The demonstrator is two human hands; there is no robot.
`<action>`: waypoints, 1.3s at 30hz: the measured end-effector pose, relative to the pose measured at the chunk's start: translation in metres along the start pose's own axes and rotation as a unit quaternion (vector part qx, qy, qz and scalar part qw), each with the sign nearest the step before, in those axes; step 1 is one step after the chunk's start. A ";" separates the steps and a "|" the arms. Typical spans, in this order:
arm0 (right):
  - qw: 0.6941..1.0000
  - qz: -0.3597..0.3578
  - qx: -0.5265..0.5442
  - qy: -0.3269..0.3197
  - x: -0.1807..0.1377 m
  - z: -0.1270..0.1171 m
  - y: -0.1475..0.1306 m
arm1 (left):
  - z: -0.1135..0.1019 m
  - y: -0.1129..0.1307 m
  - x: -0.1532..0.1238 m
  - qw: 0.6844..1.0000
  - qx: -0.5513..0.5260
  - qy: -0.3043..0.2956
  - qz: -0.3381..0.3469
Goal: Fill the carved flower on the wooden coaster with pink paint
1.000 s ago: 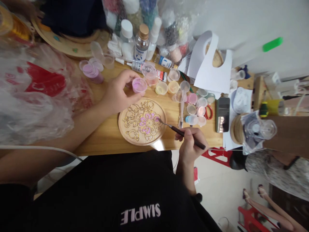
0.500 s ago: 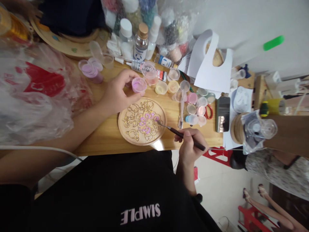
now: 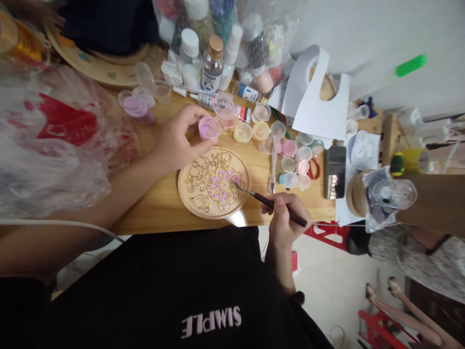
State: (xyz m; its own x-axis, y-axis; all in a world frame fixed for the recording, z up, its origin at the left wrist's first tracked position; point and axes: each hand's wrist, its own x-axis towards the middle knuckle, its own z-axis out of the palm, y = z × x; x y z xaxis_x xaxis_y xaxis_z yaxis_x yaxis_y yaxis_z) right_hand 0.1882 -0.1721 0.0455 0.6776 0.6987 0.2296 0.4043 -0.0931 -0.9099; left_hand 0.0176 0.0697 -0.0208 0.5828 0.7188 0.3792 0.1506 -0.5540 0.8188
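A round wooden disc (image 3: 198, 194) with a gold outlined flower pattern lies on the wooden table (image 3: 156, 203) in front of me. Part of the flower is filled in pink. My right hand (image 3: 286, 220) is closed round a dark-handled paintbrush (image 3: 271, 202), and the brush tip rests on the right side of the pink flower. My left hand (image 3: 178, 140) pinches a small plastic cup of pink paint (image 3: 209, 128) just above the disc.
Several small paint cups (image 3: 290, 157) and their lids sit right of the disc, with a phone (image 3: 335, 171) beyond them. Bottles (image 3: 212, 63), tubes and bagged supplies crowd the back. A crumpled plastic bag (image 3: 51, 140) fills the left. Another person's legs (image 3: 403, 310) show at lower right.
The brush tip has slid a little to the left across the pink flower, with my right hand following. My left hand and the pink cup have stayed put.
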 end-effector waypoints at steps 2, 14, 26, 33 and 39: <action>1.000 0.001 -0.007 -0.002 0.000 0.000 0.000 | 0.000 -0.001 0.000 1.000 -0.009 -0.007 -0.012; 1.000 -0.009 -0.004 0.003 0.000 0.002 0.000 | 0.000 -0.001 0.000 1.000 0.010 -0.007 -0.012; 1.000 -0.018 0.007 0.001 0.000 0.001 0.000 | 0.000 0.000 -0.001 1.000 0.014 0.000 0.009; 1.000 -0.019 0.003 -0.005 0.000 0.002 0.001 | 0.001 -0.002 0.000 1.000 0.013 0.010 0.020; 1.000 -0.020 0.016 -0.009 0.001 0.002 0.001 | 0.000 -0.002 0.000 1.000 0.015 0.006 0.023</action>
State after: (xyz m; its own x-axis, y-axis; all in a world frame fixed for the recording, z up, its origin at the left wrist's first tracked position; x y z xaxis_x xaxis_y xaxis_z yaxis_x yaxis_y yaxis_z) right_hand 0.1877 -0.1704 0.0444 0.6498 0.7139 0.2608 0.4113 -0.0418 -0.9105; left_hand 0.0174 0.0705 -0.0221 0.5804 0.6966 0.4218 0.1479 -0.5995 0.7866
